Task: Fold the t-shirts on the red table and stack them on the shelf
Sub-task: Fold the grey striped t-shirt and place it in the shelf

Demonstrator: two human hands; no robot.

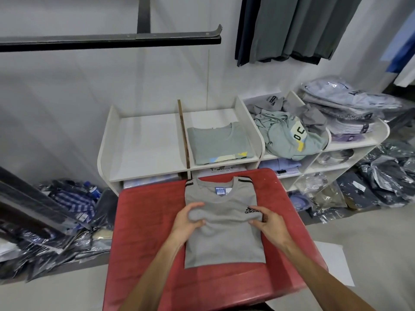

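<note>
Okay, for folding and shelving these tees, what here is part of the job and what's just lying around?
Job: grey tee, left hand, right hand, red table, shelf, folded green tee, crumpled tees.
Lying about: bagged clothes, hanging garments, black rail.

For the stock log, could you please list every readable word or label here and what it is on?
"adidas": black logo on the grey t-shirt under both hands.
"OC": crumpled green shirt on the shelf.
Blue neck tag: too small to read.
Bagged stack lettering: cut off, unreadable.
</note>
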